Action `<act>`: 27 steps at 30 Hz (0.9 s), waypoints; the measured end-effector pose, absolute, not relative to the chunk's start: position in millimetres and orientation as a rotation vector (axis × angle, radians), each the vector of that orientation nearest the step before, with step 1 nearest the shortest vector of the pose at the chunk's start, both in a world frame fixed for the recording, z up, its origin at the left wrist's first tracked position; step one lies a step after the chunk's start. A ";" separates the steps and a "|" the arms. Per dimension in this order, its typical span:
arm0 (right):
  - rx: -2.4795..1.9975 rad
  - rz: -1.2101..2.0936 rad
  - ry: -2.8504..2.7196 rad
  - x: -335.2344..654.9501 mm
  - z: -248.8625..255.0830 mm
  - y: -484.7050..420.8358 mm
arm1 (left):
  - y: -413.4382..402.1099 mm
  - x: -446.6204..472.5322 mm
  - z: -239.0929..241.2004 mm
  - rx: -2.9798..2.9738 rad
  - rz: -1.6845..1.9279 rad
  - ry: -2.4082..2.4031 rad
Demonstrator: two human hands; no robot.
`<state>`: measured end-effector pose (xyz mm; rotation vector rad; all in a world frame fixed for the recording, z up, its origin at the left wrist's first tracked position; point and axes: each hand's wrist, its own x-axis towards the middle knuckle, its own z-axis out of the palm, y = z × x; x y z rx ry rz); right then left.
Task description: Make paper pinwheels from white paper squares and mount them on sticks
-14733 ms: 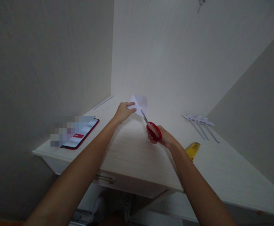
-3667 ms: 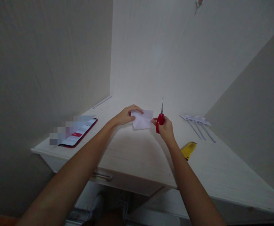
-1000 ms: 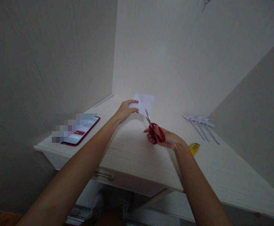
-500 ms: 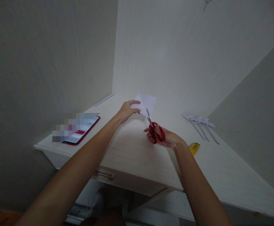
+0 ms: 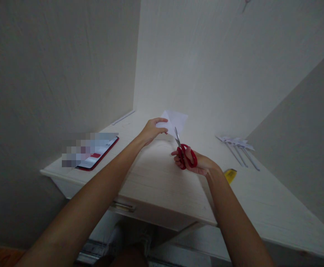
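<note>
My left hand (image 5: 154, 130) grips a square sheet of white paper (image 5: 179, 120) by its left side, thumb and fingers on either edge of the hold. Crease-like lines run across the sheet. In my right hand (image 5: 191, 159) are red-handled scissors (image 5: 182, 152), my fingers through the loops. Their blades are parted and point up and away, with the tips at the paper's lower edge. Whether a blade has entered the paper, I cannot tell.
Left on the white desk (image 5: 162, 185) lies a phone or tablet with a red edge (image 5: 103, 154), partly blurred out. A thin white stick (image 5: 123, 117) rests by the wall. Several paper pinwheel-like shapes on sticks (image 5: 238, 144) lie right, beyond a yellow object (image 5: 230, 175).
The paper and scissors have shifted very slightly to the right in view. Both hands keep their holds, and the blades stay parted.
</note>
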<state>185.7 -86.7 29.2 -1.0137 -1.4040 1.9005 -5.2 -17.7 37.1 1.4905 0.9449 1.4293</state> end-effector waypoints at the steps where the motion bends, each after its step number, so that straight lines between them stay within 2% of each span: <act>1: -1.018 1.911 -1.402 186.0 29.0 -86.2 | -17.2 -5.0 36.8 1.496 1.434 0.939; 27: -0.956 1.962 -1.407 186.8 27.5 -85.2 | -12.6 -6.7 33.5 1.521 1.458 0.899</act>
